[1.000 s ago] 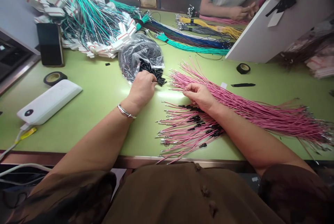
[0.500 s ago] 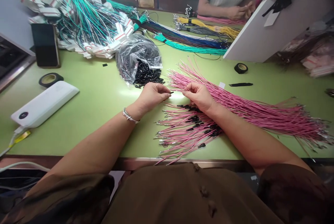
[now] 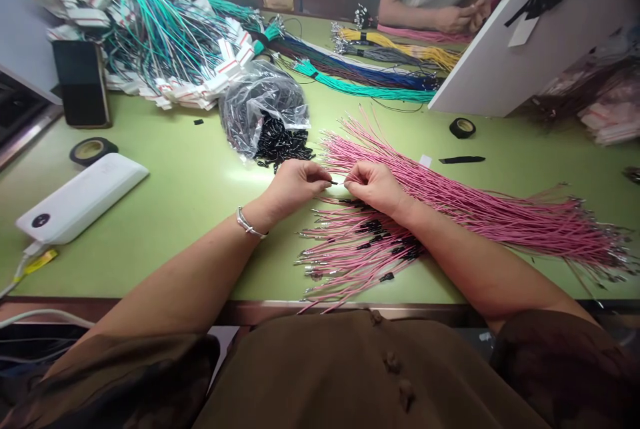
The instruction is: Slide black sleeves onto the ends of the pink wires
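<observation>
My left hand (image 3: pixel 296 182) is pinched on a small black sleeve (image 3: pixel 333 182) held just above the green table (image 3: pixel 190 202). My right hand (image 3: pixel 373 184) is pinched on the end of a pink wire, its tip meeting the sleeve between the two hands. A wide fan of pink wires (image 3: pixel 475 206) lies under and to the right of my right hand. A second bunch of pink wires with black sleeves on them (image 3: pixel 360 249) lies nearer me. A clear plastic bag of black sleeves (image 3: pixel 265 112) sits just beyond my left hand, with loose sleeves spilled at its mouth.
A white power bank (image 3: pixel 83 196), a tape roll (image 3: pixel 93 149) and a black phone (image 3: pixel 80 82) lie at the left. Teal and white tagged wire bundles (image 3: pixel 165 36) are heaped at the back left. Another person's hands (image 3: pixel 457 16) work across the table. A white board (image 3: pixel 525 49) leans at the right.
My left hand left the spilled sleeves by the bag and came right with one sleeve. It now meets the wire tip held in my right hand.
</observation>
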Motion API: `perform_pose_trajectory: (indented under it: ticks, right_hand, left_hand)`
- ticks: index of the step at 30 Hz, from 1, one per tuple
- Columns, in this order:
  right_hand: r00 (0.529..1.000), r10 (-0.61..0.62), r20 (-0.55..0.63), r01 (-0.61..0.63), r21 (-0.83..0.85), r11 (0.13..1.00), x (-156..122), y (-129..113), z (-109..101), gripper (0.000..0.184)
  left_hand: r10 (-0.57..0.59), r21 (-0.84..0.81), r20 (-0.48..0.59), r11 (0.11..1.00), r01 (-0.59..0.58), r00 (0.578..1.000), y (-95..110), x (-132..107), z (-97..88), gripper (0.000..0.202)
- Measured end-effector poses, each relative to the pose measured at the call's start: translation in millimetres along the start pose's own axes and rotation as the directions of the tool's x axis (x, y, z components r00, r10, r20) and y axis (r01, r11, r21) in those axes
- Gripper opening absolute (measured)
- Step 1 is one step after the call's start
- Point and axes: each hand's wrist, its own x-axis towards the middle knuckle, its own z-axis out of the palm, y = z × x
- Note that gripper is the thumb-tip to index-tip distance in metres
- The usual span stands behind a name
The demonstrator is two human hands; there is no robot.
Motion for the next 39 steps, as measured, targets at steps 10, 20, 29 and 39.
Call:
perform_pose_trajectory:
  ticks: [10,20,29,39]
  right_hand:
    - [0.981,0.184,0.059,-0.191,0.135,0.972,2.7,-0.8,-6.2,0.014]
    - [0.967,0.222,0.128,-0.237,0.121,0.964,1.2,-5.1,-8.1,0.016]
    - [0.975,0.145,0.17,-0.186,0.252,0.95,0.0,0.7,-7.5,0.043]
    - [0.986,0.091,0.14,-0.114,0.166,0.98,4.4,3.4,-12.2,0.036]
  left_hand:
    - [-0.161,-0.237,-0.022,0.96,0.151,0.987,-8.2,6.5,11.7,0.017]
    - [-0.083,-0.124,-0.017,0.989,0.08,0.996,1.3,2.5,11.5,0.014]
    - [-0.01,-0.153,0.05,0.988,0.018,0.999,4.3,-0.3,22.0,0.018]
    - [-0.069,-0.202,0.048,0.976,0.077,0.996,2.2,1.6,19.0,0.015]
